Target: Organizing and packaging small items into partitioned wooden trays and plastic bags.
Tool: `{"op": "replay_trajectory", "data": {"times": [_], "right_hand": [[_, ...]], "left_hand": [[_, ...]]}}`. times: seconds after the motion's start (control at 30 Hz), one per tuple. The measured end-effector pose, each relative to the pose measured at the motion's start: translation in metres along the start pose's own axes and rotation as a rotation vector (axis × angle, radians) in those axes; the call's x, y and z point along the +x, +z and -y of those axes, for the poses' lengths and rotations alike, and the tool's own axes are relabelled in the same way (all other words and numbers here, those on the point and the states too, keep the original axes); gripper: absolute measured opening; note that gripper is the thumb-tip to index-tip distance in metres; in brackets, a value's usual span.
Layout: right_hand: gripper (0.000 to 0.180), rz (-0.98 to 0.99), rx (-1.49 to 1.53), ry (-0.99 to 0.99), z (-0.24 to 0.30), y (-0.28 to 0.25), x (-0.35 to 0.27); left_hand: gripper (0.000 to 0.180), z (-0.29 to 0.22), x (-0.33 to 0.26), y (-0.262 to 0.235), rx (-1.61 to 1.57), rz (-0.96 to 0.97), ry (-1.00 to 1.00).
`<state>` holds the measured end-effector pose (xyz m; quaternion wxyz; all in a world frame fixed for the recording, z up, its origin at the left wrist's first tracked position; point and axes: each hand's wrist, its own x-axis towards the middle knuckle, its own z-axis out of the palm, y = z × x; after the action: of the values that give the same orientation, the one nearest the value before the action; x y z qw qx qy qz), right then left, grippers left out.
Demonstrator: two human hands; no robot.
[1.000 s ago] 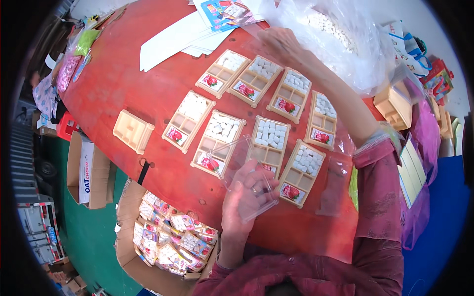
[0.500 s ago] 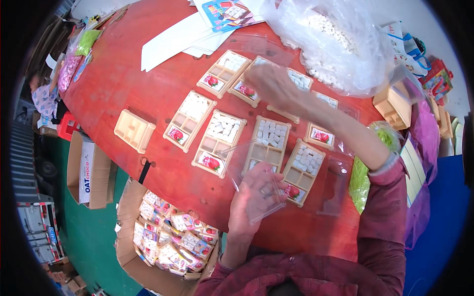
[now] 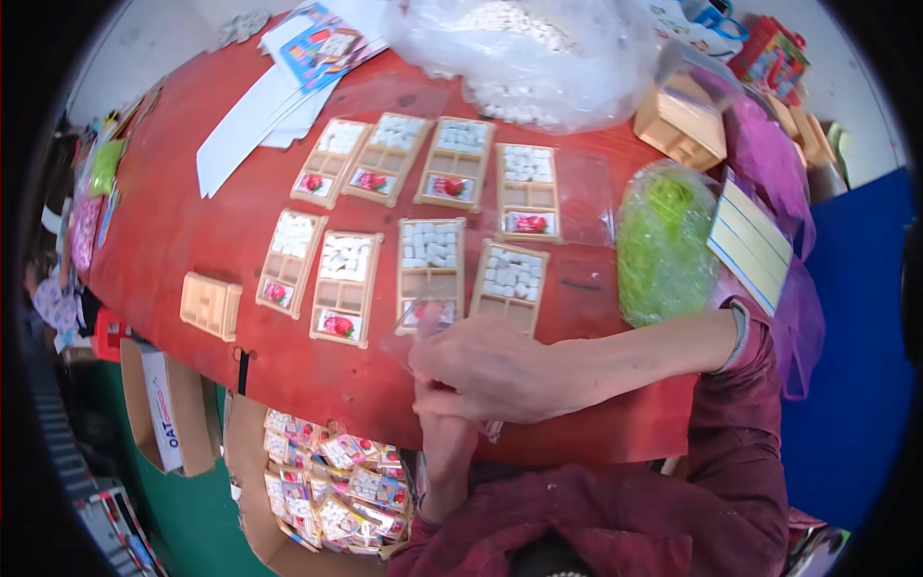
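Red table; right hand — over left hand

We see red table below the hands, green floor left, blue surface right, pale wall beyond.

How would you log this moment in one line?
right hand: over left hand; left hand: partly hidden, grip unclear; tan trays: on red table, most holding white pieces

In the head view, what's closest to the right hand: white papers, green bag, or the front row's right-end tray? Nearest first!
1. Front row's right-end tray, just beyond the right hand.
2. Green bag, off right.
3. White papers, far left.
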<state>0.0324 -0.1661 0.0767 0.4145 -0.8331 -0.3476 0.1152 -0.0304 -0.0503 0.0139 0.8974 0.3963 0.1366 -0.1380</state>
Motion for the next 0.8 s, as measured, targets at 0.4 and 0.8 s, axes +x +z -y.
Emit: {"op": "replay_trajectory", "data": {"times": [0.4, 0.8], "right_hand": [[0.013, -0.088, 0.592, 0.205, -0.014, -0.034, -0.027], [0.019, -0.073, 0.779, 0.518, -0.019, -0.053, -0.072]], "left_hand": [[0.048, -0.008, -0.004, 0.046, 0.212, 0.26, 0.01], [0.054, 0.013, -0.004, 0.051, 0.185, 0.472, -0.257]]}}
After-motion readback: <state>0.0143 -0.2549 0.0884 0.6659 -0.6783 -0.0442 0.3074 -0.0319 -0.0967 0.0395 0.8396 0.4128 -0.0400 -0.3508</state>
